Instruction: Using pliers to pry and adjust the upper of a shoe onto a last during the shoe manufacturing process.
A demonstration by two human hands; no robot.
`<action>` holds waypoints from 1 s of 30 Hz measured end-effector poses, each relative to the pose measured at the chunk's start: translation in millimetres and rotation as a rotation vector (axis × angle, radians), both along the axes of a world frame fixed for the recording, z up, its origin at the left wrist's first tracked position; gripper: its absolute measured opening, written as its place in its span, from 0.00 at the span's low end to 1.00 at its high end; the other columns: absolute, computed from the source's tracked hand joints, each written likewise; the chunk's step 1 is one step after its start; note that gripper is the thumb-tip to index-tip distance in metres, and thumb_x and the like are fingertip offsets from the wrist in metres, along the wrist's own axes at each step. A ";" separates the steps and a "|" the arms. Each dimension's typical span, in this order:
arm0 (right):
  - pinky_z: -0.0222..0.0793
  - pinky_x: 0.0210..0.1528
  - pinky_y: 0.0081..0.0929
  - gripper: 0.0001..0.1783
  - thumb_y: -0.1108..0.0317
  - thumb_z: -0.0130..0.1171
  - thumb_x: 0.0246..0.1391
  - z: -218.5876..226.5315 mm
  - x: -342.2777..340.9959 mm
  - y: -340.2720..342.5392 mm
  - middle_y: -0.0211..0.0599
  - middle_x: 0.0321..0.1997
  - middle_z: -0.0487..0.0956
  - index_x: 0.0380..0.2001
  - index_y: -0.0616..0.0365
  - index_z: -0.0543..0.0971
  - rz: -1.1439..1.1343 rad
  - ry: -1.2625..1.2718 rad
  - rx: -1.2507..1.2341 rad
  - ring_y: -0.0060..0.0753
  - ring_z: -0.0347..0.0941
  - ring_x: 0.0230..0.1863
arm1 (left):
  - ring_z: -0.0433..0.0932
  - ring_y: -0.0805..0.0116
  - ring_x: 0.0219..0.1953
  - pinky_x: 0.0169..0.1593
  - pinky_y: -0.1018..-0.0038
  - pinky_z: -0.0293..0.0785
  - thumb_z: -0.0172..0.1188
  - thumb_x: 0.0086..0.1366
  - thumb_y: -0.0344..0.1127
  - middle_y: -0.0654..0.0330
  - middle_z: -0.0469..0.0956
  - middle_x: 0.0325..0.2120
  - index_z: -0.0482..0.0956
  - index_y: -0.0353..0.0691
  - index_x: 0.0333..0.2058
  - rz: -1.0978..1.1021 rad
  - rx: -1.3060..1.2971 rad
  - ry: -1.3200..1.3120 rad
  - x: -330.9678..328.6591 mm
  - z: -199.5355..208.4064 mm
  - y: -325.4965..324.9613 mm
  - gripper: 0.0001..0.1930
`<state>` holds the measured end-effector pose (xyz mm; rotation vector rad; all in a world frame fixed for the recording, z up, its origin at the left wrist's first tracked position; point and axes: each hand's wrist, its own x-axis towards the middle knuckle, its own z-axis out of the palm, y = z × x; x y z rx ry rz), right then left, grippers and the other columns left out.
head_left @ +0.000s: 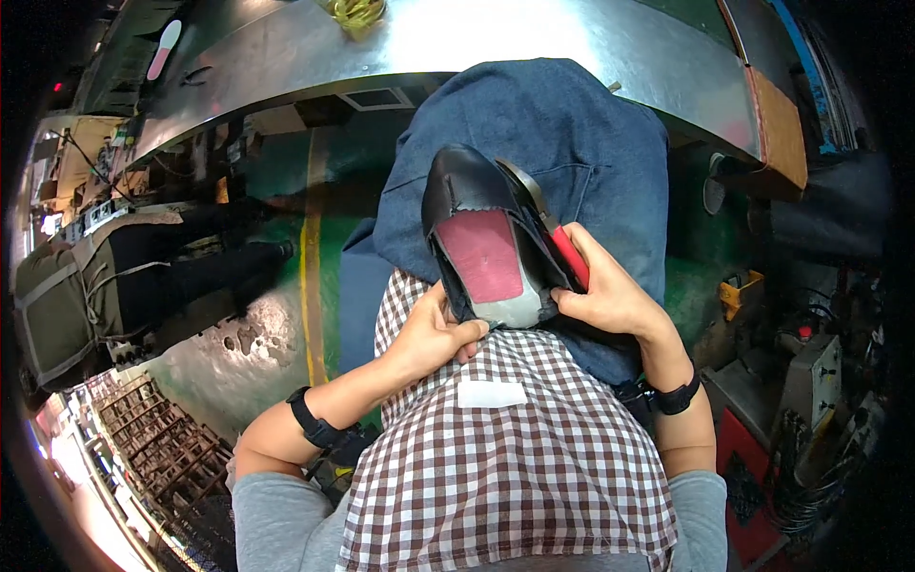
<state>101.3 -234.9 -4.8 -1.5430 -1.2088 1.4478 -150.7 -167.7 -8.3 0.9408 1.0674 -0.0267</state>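
A black leather shoe upper [467, 181] rests on my lap, toe pointing away from me. A pink insole [484, 255] faces up inside the opening between its folded edges, with a smooth grey patch at the heel end. My left hand [431, 338] pinches the upper's rim at the near left corner of the heel. In my right hand [615, 291] is a red-handled hand tool [570, 257] with a curved metal part, lying along the shoe's right side. The right thumb presses on the upper's near right edge. The tool's working end is partly hidden.
Beyond my knees runs a metal workbench [286, 76] with a yellow bundle [356, 14] and a pink-and-white insole [165, 50] on it. Another person [71, 296] is at the left, above a slatted rack [157, 448]. A grey machine box [815, 381] stands right.
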 end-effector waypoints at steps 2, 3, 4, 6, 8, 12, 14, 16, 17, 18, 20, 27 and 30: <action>0.68 0.44 0.28 0.25 0.75 0.61 0.46 1.8 -0.9 -0.7 0.34 0.35 0.72 0.50 0.62 0.68 -0.014 0.008 -0.015 0.25 0.68 0.38 | 0.78 0.75 0.22 0.25 0.80 0.75 0.64 0.63 0.25 0.57 0.81 0.31 0.63 0.31 0.59 -0.041 0.052 -0.013 -0.8 0.4 1.3 0.28; 0.68 0.44 0.27 0.24 0.75 0.61 0.47 2.0 -1.6 -0.6 0.34 0.35 0.71 0.49 0.62 0.68 -0.027 0.015 -0.027 0.24 0.68 0.38 | 0.78 0.75 0.23 0.25 0.79 0.75 0.65 0.64 0.27 0.57 0.81 0.32 0.63 0.31 0.60 -0.079 0.089 -0.031 -1.6 0.9 2.8 0.28; 0.68 0.44 0.27 0.24 0.75 0.61 0.47 1.9 -2.4 -0.2 0.33 0.34 0.71 0.49 0.61 0.68 -0.038 0.014 -0.034 0.24 0.68 0.38 | 0.78 0.75 0.23 0.26 0.78 0.75 0.65 0.64 0.30 0.57 0.82 0.32 0.63 0.31 0.60 -0.120 0.123 -0.037 -2.3 1.7 4.1 0.29; 0.68 0.43 0.26 0.24 0.75 0.61 0.47 0.8 -3.7 0.7 0.32 0.34 0.71 0.49 0.61 0.68 -0.065 0.020 -0.021 0.23 0.68 0.37 | 0.78 0.75 0.24 0.29 0.75 0.74 0.66 0.65 0.37 0.56 0.82 0.32 0.62 0.32 0.61 -0.168 0.454 0.006 -4.2 4.9 7.1 0.31; 0.67 0.42 0.26 0.24 0.74 0.62 0.47 -0.5 -4.5 0.9 0.31 0.33 0.71 0.48 0.61 0.69 -0.083 0.029 -0.030 0.23 0.67 0.36 | 0.78 0.75 0.25 0.31 0.74 0.74 0.67 0.65 0.43 0.56 0.82 0.32 0.62 0.32 0.62 -0.161 0.612 0.039 -4.7 9.4 9.6 0.34; 0.67 0.38 0.25 0.27 0.69 0.70 0.47 -0.9 -7.8 -1.7 0.30 0.32 0.71 0.48 0.61 0.69 -0.105 0.018 -0.058 0.22 0.67 0.33 | 0.79 0.72 0.32 0.35 0.74 0.75 0.67 0.64 0.46 0.51 0.81 0.41 0.61 0.32 0.64 -0.208 0.705 0.166 -4.3 22.0 14.3 0.37; 0.66 0.37 0.24 0.30 0.66 0.75 0.46 -0.6 -12.1 -2.1 0.30 0.33 0.71 0.49 0.60 0.69 -0.137 0.006 -0.044 0.20 0.67 0.32 | 0.80 0.72 0.37 0.37 0.73 0.76 0.65 0.66 0.41 0.48 0.79 0.49 0.60 0.31 0.66 -0.228 0.873 0.150 -0.4 25.5 18.5 0.36; 0.66 0.36 0.24 0.34 0.63 0.78 0.44 -1.4 -17.3 -0.2 0.31 0.35 0.72 0.50 0.60 0.70 -0.190 0.013 -0.020 0.19 0.66 0.32 | 0.79 0.71 0.43 0.44 0.73 0.77 0.62 0.65 0.32 0.48 0.74 0.55 0.58 0.30 0.68 -0.045 0.742 -0.050 5.3 26.1 22.7 0.35; 0.66 0.36 0.23 0.37 0.63 0.79 0.42 -1.8 -18.4 1.3 0.31 0.38 0.72 0.52 0.59 0.70 -0.198 -0.020 0.032 0.18 0.66 0.33 | 0.79 0.70 0.46 0.47 0.72 0.77 0.60 0.64 0.27 0.49 0.72 0.59 0.57 0.30 0.69 0.044 0.675 -0.150 7.8 25.2 25.1 0.35; 0.66 0.35 0.22 0.39 0.62 0.80 0.41 -2.4 -19.3 2.5 0.31 0.40 0.72 0.54 0.59 0.70 -0.205 -0.053 0.083 0.17 0.66 0.33 | 0.78 0.69 0.48 0.51 0.72 0.76 0.57 0.63 0.24 0.50 0.71 0.59 0.56 0.30 0.69 0.082 0.659 -0.194 9.6 23.5 27.5 0.36; 0.65 0.36 0.20 0.44 0.62 0.83 0.38 -3.1 -18.2 3.2 0.30 0.45 0.72 0.57 0.58 0.69 -0.187 0.018 0.087 0.17 0.66 0.33 | 0.77 0.69 0.51 0.57 0.72 0.73 0.52 0.60 0.18 0.52 0.69 0.61 0.54 0.30 0.71 0.152 0.625 -0.284 9.0 17.8 32.2 0.39; 0.73 0.35 0.19 0.53 0.57 0.87 0.30 -5.1 -7.8 -18.5 0.44 0.65 0.67 0.58 0.62 0.67 -0.170 0.665 -0.050 0.20 0.74 0.31 | 0.78 0.71 0.46 0.53 0.73 0.74 0.61 0.54 0.19 0.58 0.81 0.43 0.77 0.29 0.49 0.122 0.876 -0.248 -28.7 -13.5 31.3 0.20; 0.73 0.36 0.20 0.43 0.65 0.85 0.34 -12.9 -16.2 -23.9 0.52 0.67 0.66 0.51 0.60 0.68 -0.267 0.728 0.009 0.21 0.74 0.32 | 0.80 0.72 0.47 0.54 0.74 0.75 0.65 0.60 0.28 0.57 0.83 0.45 0.78 0.29 0.51 0.277 0.172 -0.559 -38.0 -20.7 31.8 0.20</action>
